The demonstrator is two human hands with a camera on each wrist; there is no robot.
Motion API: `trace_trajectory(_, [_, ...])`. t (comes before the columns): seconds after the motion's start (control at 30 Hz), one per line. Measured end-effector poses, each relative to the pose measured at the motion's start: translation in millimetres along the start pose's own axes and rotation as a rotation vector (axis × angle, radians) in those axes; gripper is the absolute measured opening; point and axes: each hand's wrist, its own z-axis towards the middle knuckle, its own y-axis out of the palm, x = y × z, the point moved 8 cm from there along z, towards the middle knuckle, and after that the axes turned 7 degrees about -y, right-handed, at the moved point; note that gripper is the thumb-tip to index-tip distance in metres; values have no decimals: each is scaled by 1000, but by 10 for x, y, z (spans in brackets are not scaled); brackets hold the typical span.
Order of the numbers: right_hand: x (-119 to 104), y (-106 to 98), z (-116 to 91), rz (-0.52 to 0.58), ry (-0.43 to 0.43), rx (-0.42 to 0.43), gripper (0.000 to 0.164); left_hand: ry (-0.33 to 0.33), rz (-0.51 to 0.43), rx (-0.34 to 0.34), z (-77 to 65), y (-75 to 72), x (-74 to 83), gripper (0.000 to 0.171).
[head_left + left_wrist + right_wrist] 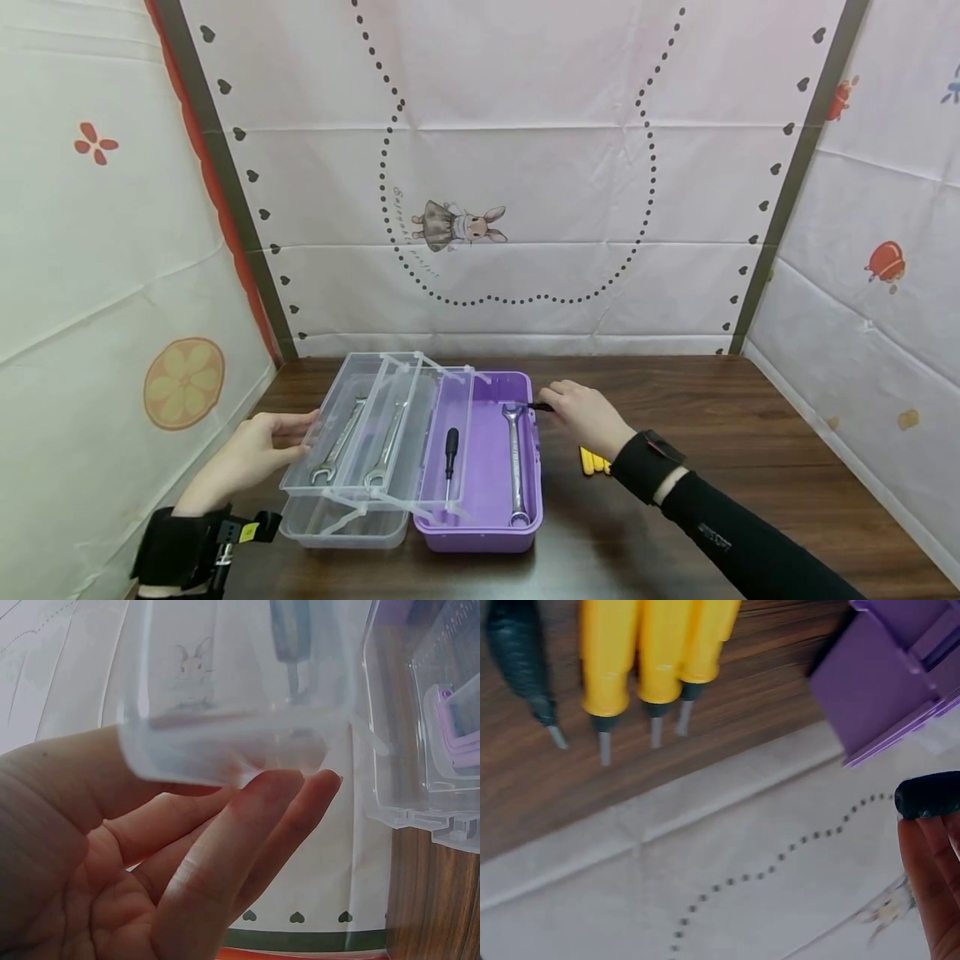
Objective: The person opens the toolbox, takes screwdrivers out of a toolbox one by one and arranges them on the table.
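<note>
The left hand (258,454) pinches the left edge of a clear plastic tray (348,493), which belongs to a purple toolbox (480,540). Two wrenches (337,442) lie in the tray. Inside the toolbox are another wrench (515,467) and a black-handled screwdriver (452,450), the latter seen through the clear plastic. At the box's far right rim, the right hand (588,414) holds a second black-handled screwdriver (541,407). Its dark handle (930,795) shows at the fingertips in the right wrist view; its shaft points toward the box.
Several yellow-handled screwdrivers (606,667) lie on the brown table (675,517) right of the toolbox, partly under the right wrist. Beside them is a dark-handled one (517,656). Printed cloth walls (525,167) enclose the table at the back and sides.
</note>
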Motion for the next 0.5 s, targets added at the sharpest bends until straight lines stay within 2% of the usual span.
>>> trace_trajectory(0.3, [460,-77,-406,189,302,-30,14,14,8,2,-20,-4,22,49])
trace_trajectory(0.5, [646,-72,-658,238,447,-48,11,22,2,-5,-14,-6,30,49])
